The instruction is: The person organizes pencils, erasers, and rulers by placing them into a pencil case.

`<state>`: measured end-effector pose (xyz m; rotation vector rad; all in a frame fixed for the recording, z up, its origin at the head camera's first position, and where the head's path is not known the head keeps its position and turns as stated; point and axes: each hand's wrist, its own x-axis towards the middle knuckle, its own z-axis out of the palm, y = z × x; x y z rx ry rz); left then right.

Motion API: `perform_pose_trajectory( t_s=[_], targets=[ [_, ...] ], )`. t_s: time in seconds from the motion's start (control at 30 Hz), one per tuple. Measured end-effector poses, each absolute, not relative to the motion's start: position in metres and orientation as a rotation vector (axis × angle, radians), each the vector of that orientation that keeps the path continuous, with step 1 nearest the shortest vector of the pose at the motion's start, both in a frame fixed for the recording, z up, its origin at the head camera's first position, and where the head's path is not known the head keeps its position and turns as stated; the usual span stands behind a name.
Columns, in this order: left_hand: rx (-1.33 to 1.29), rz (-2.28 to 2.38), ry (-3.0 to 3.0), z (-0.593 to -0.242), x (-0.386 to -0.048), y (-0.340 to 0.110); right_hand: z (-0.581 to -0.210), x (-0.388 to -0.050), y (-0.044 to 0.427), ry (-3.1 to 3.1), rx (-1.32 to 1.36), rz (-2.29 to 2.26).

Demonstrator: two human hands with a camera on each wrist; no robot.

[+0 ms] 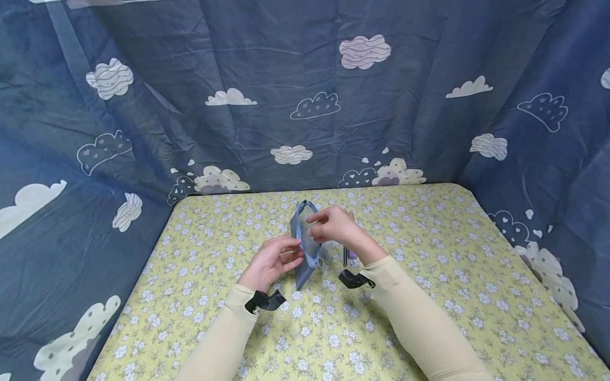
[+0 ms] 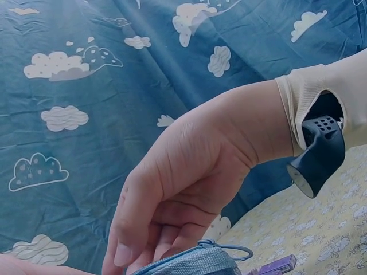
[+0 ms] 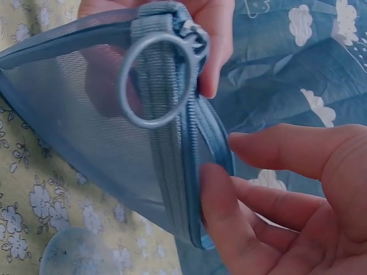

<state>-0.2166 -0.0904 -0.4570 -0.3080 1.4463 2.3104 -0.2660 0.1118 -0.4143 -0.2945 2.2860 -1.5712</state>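
As a person in cream sleeves (image 1: 421,317) works at a table (image 1: 333,344) covered in yellow floral cloth, the left hand (image 1: 271,258) holds a blue mesh pouch (image 1: 311,247) raised near the table's middle, its thumb and fingers pinching the zipped edge. The right hand (image 1: 335,226) reaches to the pouch's parted mouth from the other side, thumb and fingers bent and apart, with nothing visible between them; whether the tips press on the rim, one cannot tell. A pale blue ring (image 3: 124,86) hangs from the end of the zipper (image 3: 188,143). On the table beside the pouch, partly hidden by the right wrist, lie a purple item (image 1: 352,254) and a slim dark stick (image 1: 345,256); a translucent rounded object (image 3: 80,255) shows below the pouch in the right wrist view. Black wrist devices (image 1: 264,301) sit at both cuffs, and behind hangs a dark blue curtain (image 1: 267,63) printed with clouds.
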Motion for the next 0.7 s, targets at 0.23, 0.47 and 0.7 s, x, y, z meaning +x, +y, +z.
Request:
perform_pose_trajectory(
  t_s=[0.23, 0.47, 0.7],
  targets=[
    [-0.312, 2.313, 1.445, -0.457, -0.217, -0.09, -0.409, -0.264, 0.118, 2.291, -0.318, -1.595],
    [-0.321, 2.317, 1.443, -0.457, -0.217, -0.09, -0.402, -0.262, 0.125, 2.298, -0.33, -1.63],
    [-0.308, 2.32, 1.44, -0.458, -0.217, -0.09, -0.398, -0.262, 0.134, 2.304, -0.345, -1.66]
  ],
)
